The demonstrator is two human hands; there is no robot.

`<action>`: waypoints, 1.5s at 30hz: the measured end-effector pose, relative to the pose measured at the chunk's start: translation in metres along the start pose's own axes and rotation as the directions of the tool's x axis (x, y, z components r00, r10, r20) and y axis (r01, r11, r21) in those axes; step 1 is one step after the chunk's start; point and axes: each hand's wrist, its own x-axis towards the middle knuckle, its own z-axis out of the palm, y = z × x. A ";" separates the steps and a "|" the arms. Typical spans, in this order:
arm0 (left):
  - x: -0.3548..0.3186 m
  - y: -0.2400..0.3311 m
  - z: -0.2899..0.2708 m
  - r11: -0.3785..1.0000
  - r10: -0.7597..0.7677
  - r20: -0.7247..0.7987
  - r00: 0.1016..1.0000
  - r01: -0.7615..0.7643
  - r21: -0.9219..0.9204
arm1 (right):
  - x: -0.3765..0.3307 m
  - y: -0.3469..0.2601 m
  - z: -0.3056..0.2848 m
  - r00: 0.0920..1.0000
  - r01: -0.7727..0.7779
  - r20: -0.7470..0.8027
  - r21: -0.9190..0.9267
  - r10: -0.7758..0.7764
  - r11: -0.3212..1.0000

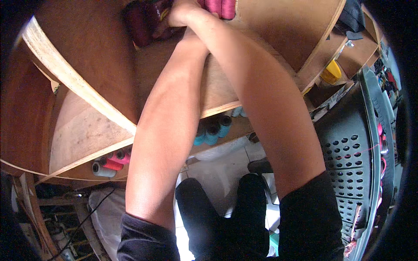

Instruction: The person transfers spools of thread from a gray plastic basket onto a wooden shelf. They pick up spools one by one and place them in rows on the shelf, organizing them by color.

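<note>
Both my arms reach up into a wooden shelf compartment (165, 54) and cross near the wrists, the right over the left. My right hand (180, 13) is at the top edge, against dark maroon thread spools (141, 24) with a shiny wrap beside them. Its fingers are in shadow and partly cut off, so their grip cannot be made out. My left hand is almost wholly hidden behind the right wrist; only its forearm (163, 113) shows clearly. Bright pink thread spools (220, 8) stand just right of the crossed wrists.
A wooden divider (82, 82) curves along the left. Below the shelf board lie blue spools (212, 132) and, further left, red and grey spools (104, 168). A dark perforated plastic crate (348, 161) stands at the right, below a yellow object (332, 71). My legs (220, 230) are underneath.
</note>
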 end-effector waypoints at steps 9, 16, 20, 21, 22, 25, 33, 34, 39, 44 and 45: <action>-0.010 -0.010 -0.001 0.999 -0.023 0.020 1.000 0.023 0.037 | -0.022 0.007 -0.010 0.990 0.131 0.069 -0.108 -0.124 0.986; -0.014 -0.019 -0.005 0.999 -0.009 0.052 0.999 0.007 0.044 | -0.041 -0.004 -0.011 0.980 0.198 0.022 -0.076 -0.197 0.977; 0.001 -0.001 0.001 0.993 0.114 0.095 0.989 -0.111 -0.042 | -0.009 0.027 -0.053 0.908 0.395 0.232 -0.206 -0.348 0.895; 0.003 -0.002 0.002 0.985 0.159 0.109 0.981 -0.151 -0.079 | -0.011 0.019 -0.074 0.911 0.354 0.327 -0.305 -0.252 0.884; -0.002 -0.018 -0.001 0.980 0.178 0.128 0.976 -0.165 -0.107 | -0.011 0.015 -0.071 0.861 0.490 0.338 -0.355 -0.379 0.796; -0.022 -0.067 -0.034 0.992 0.101 0.169 0.980 -0.087 -0.086 | -0.087 -0.029 -0.117 0.707 0.674 0.332 -0.583 -0.625 0.453; 0.006 -0.037 0.009 0.982 0.019 0.045 0.999 -0.027 0.185 | -0.257 -0.005 -0.327 0.885 0.464 0.434 -0.788 -0.170 0.404; 0.002 -0.032 0.003 0.988 0.018 0.045 0.999 -0.025 0.153 | -0.274 -0.002 -0.353 0.909 0.399 0.407 -0.796 -0.086 0.455; -0.007 -0.064 -0.018 0.969 -0.060 0.097 0.993 0.035 0.244 | -0.320 0.074 -0.425 0.856 -0.002 0.339 -0.753 0.390 0.658; -0.001 -0.077 0.014 0.983 0.037 -0.079 0.996 -0.023 0.180 | -0.375 0.167 -0.421 0.731 -0.171 0.509 -0.508 0.455 0.844; 0.001 -0.082 0.016 0.984 0.030 -0.047 0.998 -0.021 0.175 | -0.377 0.169 -0.422 0.709 -0.238 0.524 -0.451 0.471 0.860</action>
